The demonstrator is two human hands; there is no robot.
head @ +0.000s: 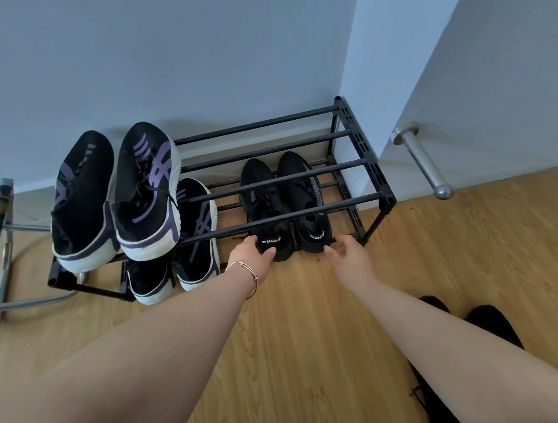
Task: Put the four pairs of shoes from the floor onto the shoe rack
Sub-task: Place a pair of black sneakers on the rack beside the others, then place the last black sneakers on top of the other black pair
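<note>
A black two-tier shoe rack (357,135) stands against the wall. On its top left sit two black and purple sneakers (144,190). A second such pair (196,233) lies on the lower tier beneath them. To the right on the lower tier is a pair of plain black sock sneakers (283,204), heels toward me. My left hand (252,255) touches the heel of the left black sneaker, thumb and fingers around it. My right hand (349,256) hovers with fingers apart just in front of the right black sneaker's heel. More black shoes (490,324) lie on the floor at the lower right, partly behind my forearm.
A white door with a silver lever handle (424,162) stands to the right of the rack. A chrome-framed piece of furniture (7,252) sits at the far left. The floor is light wood (308,352).
</note>
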